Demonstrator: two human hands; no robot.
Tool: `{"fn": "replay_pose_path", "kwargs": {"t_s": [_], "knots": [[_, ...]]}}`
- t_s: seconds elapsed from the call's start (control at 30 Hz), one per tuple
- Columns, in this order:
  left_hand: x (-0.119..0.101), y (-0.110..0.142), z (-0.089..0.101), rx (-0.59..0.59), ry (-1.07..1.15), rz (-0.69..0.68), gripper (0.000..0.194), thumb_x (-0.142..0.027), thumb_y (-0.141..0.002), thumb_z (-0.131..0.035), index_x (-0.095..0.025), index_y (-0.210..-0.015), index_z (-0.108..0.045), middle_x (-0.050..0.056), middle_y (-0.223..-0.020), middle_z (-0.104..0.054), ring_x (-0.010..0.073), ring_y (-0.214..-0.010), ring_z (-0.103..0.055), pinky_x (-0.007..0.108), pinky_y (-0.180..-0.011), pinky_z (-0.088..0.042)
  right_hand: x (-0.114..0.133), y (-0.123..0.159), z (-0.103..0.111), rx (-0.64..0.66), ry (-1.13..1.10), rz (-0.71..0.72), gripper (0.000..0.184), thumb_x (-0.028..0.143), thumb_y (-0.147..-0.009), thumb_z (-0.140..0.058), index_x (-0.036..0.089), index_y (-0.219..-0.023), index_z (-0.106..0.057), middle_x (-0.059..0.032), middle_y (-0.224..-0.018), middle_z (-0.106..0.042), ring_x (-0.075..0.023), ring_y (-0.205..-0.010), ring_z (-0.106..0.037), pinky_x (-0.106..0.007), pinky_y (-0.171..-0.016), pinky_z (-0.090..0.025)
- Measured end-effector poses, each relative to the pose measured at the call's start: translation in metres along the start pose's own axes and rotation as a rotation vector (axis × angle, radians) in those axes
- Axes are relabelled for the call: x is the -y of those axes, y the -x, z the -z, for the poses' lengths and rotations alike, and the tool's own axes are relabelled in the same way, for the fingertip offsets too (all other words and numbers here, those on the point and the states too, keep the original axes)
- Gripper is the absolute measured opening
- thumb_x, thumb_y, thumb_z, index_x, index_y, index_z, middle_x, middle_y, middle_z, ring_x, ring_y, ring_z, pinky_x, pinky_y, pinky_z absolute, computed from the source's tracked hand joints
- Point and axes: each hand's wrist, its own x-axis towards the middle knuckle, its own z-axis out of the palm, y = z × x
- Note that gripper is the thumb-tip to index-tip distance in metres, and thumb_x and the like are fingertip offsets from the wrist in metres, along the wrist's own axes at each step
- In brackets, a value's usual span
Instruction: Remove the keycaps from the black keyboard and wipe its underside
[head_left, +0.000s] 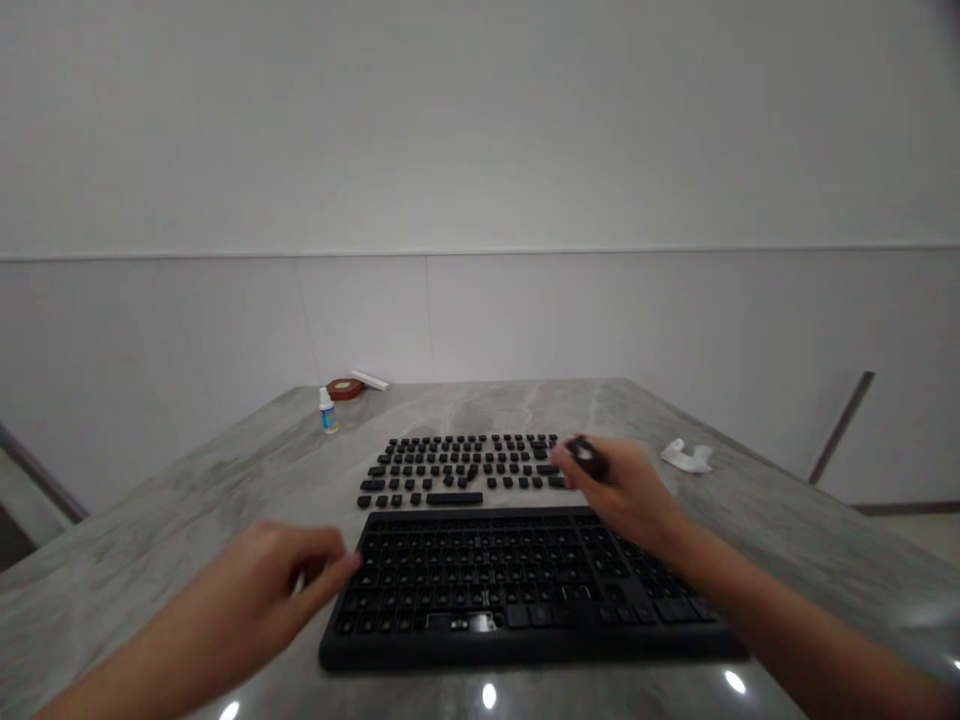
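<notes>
A black keyboard lies in front of me, most of its key sockets bare and a few caps left along the lower row. Behind it, loose black keycaps are laid out in rows, with a long spacebar cap at the front. My right hand is closed around a dark, rounded, shiny object, too blurred to name, above the right end of the keycap rows. My left hand, blurred, is curled beside the keyboard's left edge. A small whitish bit shows between its fingers.
On the grey marbled table a small white and blue bottle stands at the back left. Near it are a reddish-brown box and a white flat item. Crumpled white tissue lies to the right. A wall rises behind.
</notes>
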Motion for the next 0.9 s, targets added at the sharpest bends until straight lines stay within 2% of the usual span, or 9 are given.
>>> {"fn": "replay_pose_path", "kwargs": {"t_s": [0.03, 0.07, 0.13, 0.23, 0.33, 0.47, 0.53, 0.67, 0.9], "knots": [[-0.001, -0.031, -0.004, -0.058, 0.000, -0.080, 0.043, -0.040, -0.095, -0.053, -0.019, -0.059, -0.060, -0.004, -0.048, -0.054, 0.0102, -0.043, -0.050, 0.022, -0.045, -0.034, 0.000, -0.025, -0.018, 0.049, 0.025, 0.015, 0.025, 0.022, -0.090, -0.050, 0.020, -0.067, -0.061, -0.0032, -0.062, -0.064, -0.0166, -0.057, -0.056, -0.028, -0.056, -0.039], [-0.002, -0.060, -0.011, -0.213, -0.009, -0.135, 0.040, -0.037, -0.093, -0.053, -0.019, -0.058, -0.060, -0.004, -0.047, -0.054, 0.0096, -0.041, -0.049, 0.022, -0.045, -0.032, -0.001, -0.047, -0.037, 0.081, 0.036, 0.027, 0.017, 0.018, -0.084, -0.055, 0.019, -0.069, -0.064, -0.0035, -0.063, -0.065, -0.0170, -0.059, -0.057, -0.027, -0.057, -0.038], [0.002, -0.107, -0.031, -0.357, -0.021, -0.135, 0.041, -0.032, -0.095, -0.047, -0.018, -0.060, -0.060, -0.003, -0.049, -0.055, 0.0092, -0.042, -0.048, 0.021, -0.046, -0.031, -0.009, -0.076, -0.069, 0.147, 0.059, 0.065, 0.016, 0.009, -0.073, -0.058, 0.019, -0.073, -0.071, -0.0052, -0.068, -0.070, -0.0190, -0.066, -0.061, -0.027, -0.061, -0.038], [0.022, -0.139, -0.060, -0.523, -0.045, -0.172, 0.040, -0.028, -0.095, -0.047, -0.017, -0.058, -0.058, -0.003, -0.048, -0.053, 0.0091, -0.042, -0.047, 0.022, -0.048, -0.032, -0.026, -0.091, -0.101, 0.209, 0.075, 0.138, 0.031, 0.005, -0.067, -0.060, 0.021, -0.086, -0.077, -0.0062, -0.082, -0.075, -0.0214, -0.078, -0.066, -0.028, -0.068, -0.043], [0.052, -0.136, -0.074, -0.638, -0.066, -0.280, 0.037, -0.025, -0.094, -0.052, -0.017, -0.058, -0.056, -0.004, -0.048, -0.050, 0.0088, -0.043, -0.045, 0.023, -0.049, -0.032, -0.042, -0.089, -0.118, 0.249, 0.069, 0.212, 0.041, 0.005, -0.067, -0.061, 0.026, -0.096, -0.079, -0.0029, -0.088, -0.076, -0.0201, -0.082, -0.068, -0.028, -0.072, -0.046], [0.077, -0.120, -0.078, -0.708, -0.067, -0.374, 0.030, -0.016, -0.091, -0.060, -0.018, -0.061, -0.055, -0.006, -0.051, -0.049, 0.0080, -0.044, -0.044, 0.023, -0.050, -0.035, -0.055, -0.080, -0.136, 0.284, 0.054, 0.245, 0.042, 0.007, -0.070, -0.060, 0.027, -0.102, -0.078, -0.0023, -0.087, -0.074, -0.0187, -0.080, -0.067, -0.028, -0.070, -0.046], [0.077, -0.117, -0.079, -0.755, -0.074, -0.386, 0.027, -0.010, -0.090, -0.061, -0.018, -0.065, -0.054, -0.006, -0.053, -0.047, 0.0079, -0.044, -0.043, 0.023, -0.049, -0.035, -0.057, -0.077, -0.143, 0.305, 0.048, 0.252, 0.043, 0.008, -0.071, -0.061, 0.028, -0.105, -0.078, -0.0027, -0.087, -0.072, -0.0188, -0.078, -0.066, -0.028, -0.067, -0.044], [0.065, -0.116, -0.083, -0.764, -0.108, -0.464, 0.027, -0.003, -0.086, -0.064, -0.019, -0.068, -0.052, -0.005, -0.054, -0.047, 0.0093, -0.045, -0.043, 0.025, -0.047, -0.035, -0.057, -0.075, -0.148, 0.327, 0.039, 0.290, 0.043, 0.009, -0.072, -0.060, 0.028, -0.107, -0.076, -0.0026, -0.087, -0.070, -0.0177, -0.073, -0.064, -0.028, -0.060, -0.036], [0.062, -0.113, -0.084, -0.785, -0.130, -0.426, 0.024, -0.002, -0.085, -0.065, -0.018, -0.070, -0.055, -0.004, -0.057, -0.052, 0.0105, -0.048, -0.049, 0.025, -0.048, -0.038, -0.060, -0.075, -0.147, 0.368, 0.115, 0.331, 0.043, 0.008, -0.071, -0.058, 0.029, -0.104, -0.076, -0.0022, -0.086, -0.067, -0.0168, -0.068, -0.060, -0.029, -0.056, -0.027]]}}
